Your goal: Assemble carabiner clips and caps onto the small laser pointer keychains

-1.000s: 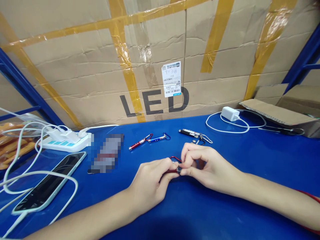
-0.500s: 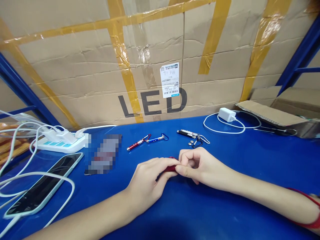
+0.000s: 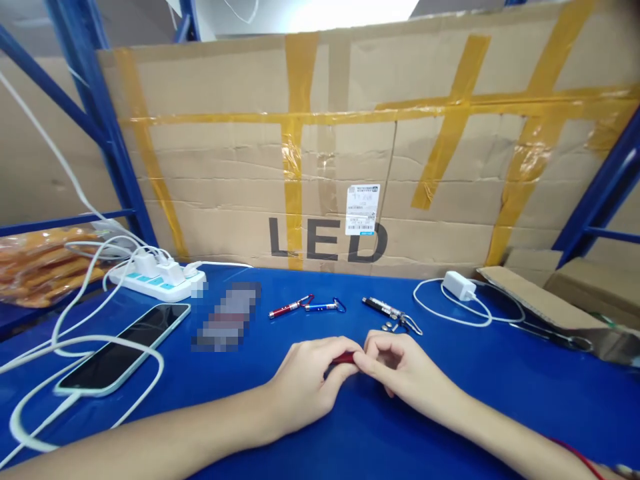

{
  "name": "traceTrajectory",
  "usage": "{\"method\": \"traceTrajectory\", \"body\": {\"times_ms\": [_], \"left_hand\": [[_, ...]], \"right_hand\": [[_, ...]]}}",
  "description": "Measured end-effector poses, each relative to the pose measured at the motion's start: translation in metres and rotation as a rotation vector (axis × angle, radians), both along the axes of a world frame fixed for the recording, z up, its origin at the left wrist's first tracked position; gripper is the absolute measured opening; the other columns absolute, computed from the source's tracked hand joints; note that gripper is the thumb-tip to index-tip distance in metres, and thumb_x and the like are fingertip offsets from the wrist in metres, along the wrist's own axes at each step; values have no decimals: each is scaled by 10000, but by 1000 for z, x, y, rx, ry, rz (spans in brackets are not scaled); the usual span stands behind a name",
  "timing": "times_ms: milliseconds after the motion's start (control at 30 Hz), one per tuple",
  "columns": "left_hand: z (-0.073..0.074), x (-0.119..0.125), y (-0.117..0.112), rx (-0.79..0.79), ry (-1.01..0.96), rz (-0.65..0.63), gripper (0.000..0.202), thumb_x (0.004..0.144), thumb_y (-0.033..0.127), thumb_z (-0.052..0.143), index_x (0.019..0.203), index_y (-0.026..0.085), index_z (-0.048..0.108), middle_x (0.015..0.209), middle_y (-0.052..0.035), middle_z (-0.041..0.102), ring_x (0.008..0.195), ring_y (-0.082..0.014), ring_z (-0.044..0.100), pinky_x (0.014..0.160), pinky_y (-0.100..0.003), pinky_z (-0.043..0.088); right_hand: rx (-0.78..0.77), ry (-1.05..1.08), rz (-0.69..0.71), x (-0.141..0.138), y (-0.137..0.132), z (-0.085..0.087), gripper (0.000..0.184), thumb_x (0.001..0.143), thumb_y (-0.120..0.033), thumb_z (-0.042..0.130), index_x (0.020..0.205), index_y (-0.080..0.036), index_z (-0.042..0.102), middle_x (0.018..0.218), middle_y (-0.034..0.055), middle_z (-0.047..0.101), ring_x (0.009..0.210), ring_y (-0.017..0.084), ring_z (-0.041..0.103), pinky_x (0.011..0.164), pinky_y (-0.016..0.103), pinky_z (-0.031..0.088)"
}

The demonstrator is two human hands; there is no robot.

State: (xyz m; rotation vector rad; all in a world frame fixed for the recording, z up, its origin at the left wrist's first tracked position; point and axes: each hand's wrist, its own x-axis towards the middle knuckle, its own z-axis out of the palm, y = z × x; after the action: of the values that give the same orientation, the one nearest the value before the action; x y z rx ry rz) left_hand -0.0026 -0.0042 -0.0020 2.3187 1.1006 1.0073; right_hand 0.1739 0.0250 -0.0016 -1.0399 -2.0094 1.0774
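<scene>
Close together over the blue table [image 3: 370,447], both my hands are on a small red penlight [image 3: 344,359], mostly covered by fingers. My left hand [image 3: 310,377] is closed around its body. With thumb and fingers pinched, my right hand [image 3: 403,367] grips its right end. Farther back lie a red penlight [image 3: 286,309] and a blue penlight [image 3: 323,307], each with a carabiner clip. A black penlight [image 3: 379,306] with a silver clip rests to their right. Small round button cells [image 3: 387,327] sit just beyond my right hand, partly beside a dark clip.
On the left are a phone [image 3: 125,353] with white cables, a power strip [image 3: 155,283] and a pixelated flat item [image 3: 227,320]. To the right lie a white charger [image 3: 459,285] and an open cardboard box [image 3: 545,300]. A large "LED" carton [image 3: 225,180] stands behind.
The camera view has tilted up, so the table and hands appear lower. Both hands keep their hold on the red penlight, with little change in the fingers.
</scene>
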Motion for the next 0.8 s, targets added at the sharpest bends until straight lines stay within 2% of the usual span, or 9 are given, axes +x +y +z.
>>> {"method": "traceTrajectory", "body": {"times_ms": [100,333,633,800], "left_hand": [[1,-1,-1,6,64,43,172,859,177,478,951,255,601,878,52,676,704,-111,602,644,-190,416],[2,0,2,14,184,93,167,867,198,437,947,249,575,831,43,677,704,-134,613,601,-199,397],[7,4,-1,67,306,152,215,899,225,381,1016,262,557,970,21,677,904,-174,627,732,-237,440],[10,6,9,100,349,236,218,904,232,385,1004,233,578,1010,-29,667,950,-222,614,769,-303,451]], "right_hand": [[186,-105,-47,-1,3,-2,443,757,-549,533,553,-158,499,614,11,499,536,102,437,512,234,338],[396,-267,-99,-2,6,-2,422,819,-509,481,589,-162,550,647,7,563,549,101,468,525,228,334],[522,-274,-151,-1,2,4,365,820,-442,510,583,-171,566,665,-7,591,588,107,492,551,229,320],[579,-237,-170,-1,6,3,320,833,-421,495,656,-184,615,706,9,606,620,122,514,580,243,349]]}}
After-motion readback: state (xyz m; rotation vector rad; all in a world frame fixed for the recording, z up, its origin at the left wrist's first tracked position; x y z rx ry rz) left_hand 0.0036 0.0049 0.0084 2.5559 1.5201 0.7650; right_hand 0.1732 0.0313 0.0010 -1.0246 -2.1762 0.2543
